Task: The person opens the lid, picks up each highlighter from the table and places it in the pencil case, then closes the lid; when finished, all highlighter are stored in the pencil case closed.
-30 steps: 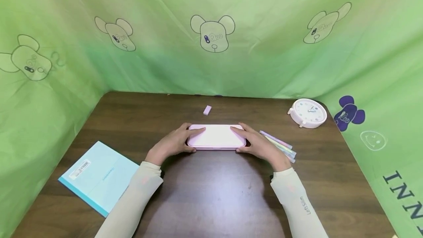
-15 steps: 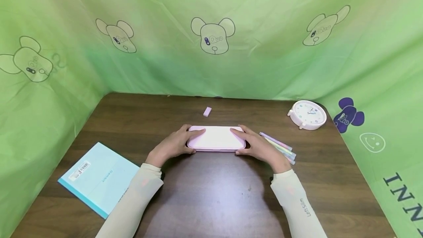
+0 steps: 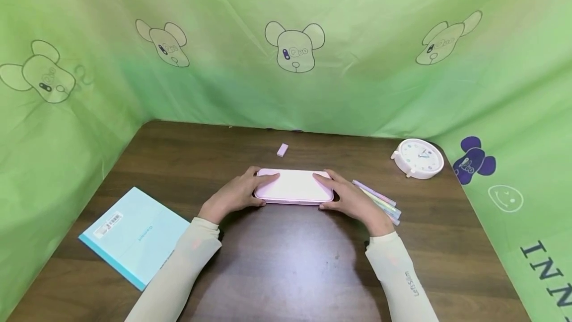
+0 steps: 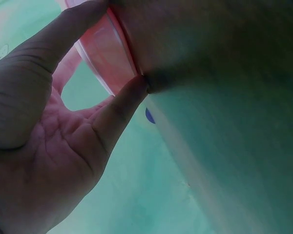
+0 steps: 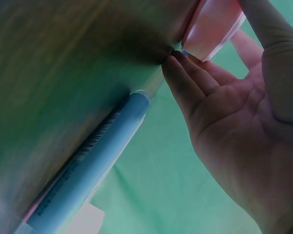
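Note:
A pink pencil case with a pale lid and rounded corners lies flat in the middle of the table, long side toward me. My left hand grips its left end, thumb over the lid and fingers along the side. At the opposite end my right hand holds it the same way. The left wrist view shows the case's pink side wall between thumb and fingers. In the right wrist view, fingertips reach the table beside the case's end.
Several pastel highlighter pens lie right beside my right hand. Beyond the case is a small lilac eraser. A white alarm clock sits at the back right, and a light blue notebook lies left, partly under my left sleeve. Green curtains surround the table.
The head view has shifted slightly. Both hands keep their hold on the pencil case, which stays in place on the table.

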Tool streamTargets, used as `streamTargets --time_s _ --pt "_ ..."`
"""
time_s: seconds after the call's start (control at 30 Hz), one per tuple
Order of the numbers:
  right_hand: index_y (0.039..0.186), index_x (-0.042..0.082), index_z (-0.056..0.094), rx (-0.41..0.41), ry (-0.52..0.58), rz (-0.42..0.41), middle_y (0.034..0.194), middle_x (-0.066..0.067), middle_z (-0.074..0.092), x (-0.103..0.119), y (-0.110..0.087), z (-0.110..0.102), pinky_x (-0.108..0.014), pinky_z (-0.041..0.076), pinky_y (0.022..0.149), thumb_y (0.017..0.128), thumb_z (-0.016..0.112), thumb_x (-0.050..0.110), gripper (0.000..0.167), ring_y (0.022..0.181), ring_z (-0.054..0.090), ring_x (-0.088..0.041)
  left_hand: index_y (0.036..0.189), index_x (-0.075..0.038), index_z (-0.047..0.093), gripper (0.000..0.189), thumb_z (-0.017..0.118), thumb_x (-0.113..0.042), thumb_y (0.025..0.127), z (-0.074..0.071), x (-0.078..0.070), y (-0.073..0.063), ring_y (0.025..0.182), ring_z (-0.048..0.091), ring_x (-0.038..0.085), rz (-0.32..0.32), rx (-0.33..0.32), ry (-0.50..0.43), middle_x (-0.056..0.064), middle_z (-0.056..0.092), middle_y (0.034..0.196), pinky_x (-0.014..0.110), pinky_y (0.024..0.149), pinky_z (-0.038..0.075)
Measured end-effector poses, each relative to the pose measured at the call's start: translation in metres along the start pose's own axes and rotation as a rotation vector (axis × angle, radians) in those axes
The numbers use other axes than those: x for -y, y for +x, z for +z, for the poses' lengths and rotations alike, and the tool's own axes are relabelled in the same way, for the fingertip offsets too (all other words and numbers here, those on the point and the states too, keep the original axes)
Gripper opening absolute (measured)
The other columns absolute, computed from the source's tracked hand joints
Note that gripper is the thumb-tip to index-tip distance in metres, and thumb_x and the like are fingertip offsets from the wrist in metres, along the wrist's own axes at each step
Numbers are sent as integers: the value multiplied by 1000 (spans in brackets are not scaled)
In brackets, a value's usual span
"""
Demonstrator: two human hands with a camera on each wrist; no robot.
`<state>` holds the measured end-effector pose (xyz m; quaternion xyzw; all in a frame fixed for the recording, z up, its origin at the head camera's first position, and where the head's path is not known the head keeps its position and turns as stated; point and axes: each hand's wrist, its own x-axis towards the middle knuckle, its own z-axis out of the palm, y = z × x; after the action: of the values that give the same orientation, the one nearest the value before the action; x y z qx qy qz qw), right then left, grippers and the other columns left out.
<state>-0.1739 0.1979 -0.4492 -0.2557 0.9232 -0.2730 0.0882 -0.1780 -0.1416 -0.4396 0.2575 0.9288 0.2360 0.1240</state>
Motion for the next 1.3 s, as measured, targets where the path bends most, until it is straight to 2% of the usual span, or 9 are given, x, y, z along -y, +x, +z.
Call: streamTargets --time_s 0.23,0.43,0.5,0.7,0.97,1.07,1.2,1.3 --pt "166 11 46 -6 -35 -45 165 -33 39 -3 0 1 -65 42 115 98 83 23 78 145 48 -53 166 -24 49 80 87 -17 96 0 -1 0 104 70 36 -10 -1 24 25 47 153 50 98 57" --pt "168 17 45 -40 -63 -137 160 -34 42 -17 -2 4 -63 50 105 101 80 32 77 132 59 -53 166 -24 49 80 87 -19 96 2 -1 1 107 71 38 6 -11 42 24 47 153 51 99 57" --pt "168 17 44 -39 -62 -150 160 -34 42 -17 -2 4 -64 50 104 102 78 32 75 132 59 -53 165 -24 50 80 87 -19 95 2 -1 1 107 71 38 4 -15 45 24 47 153 52 99 57" --pt "167 9 42 12 -25 -95 165 -39 33 -4 -5 0 -67 43 113 104 76 20 72 143 48 -57 165 -22 51 80 88 -18 94 1 -1 1 106 71 39 8 -18 58 24 48 152 53 99 57" --pt "169 8 37 39 -44 -64 168 -41 24 -2 -6 -1 -68 40 116 107 71 20 72 147 43 -58 165 -24 51 79 88 -19 95 -1 -2 2 110 70 43 9 -21 65 24 47 155 55 100 56" --pt "173 23 31 34 -47 -81 172 -37 21 -28 -1 12 -69 40 115 109 69 36 76 148 42 -57 165 -24 50 80 88 -19 95 -1 -3 2 112 70 44 -2 -17 63 24 46 156 55 101 55" --pt "174 36 26 10 -66 -128 172 -36 22 -55 5 26 -69 43 111 108 64 49 77 144 47 -59 165 -25 50 81 88 -19 94 0 -3 3 113 69 45 -12 -12 63 24 46 156 56 102 55" --pt "174 29 28 -4 -66 -157 169 -40 25 -44 3 21 -68 45 109 110 64 45 75 140 49 -61 165 -24 50 81 88 -19 94 0 -2 3 113 69 45 -13 -11 65 24 46 156 56 101 55"
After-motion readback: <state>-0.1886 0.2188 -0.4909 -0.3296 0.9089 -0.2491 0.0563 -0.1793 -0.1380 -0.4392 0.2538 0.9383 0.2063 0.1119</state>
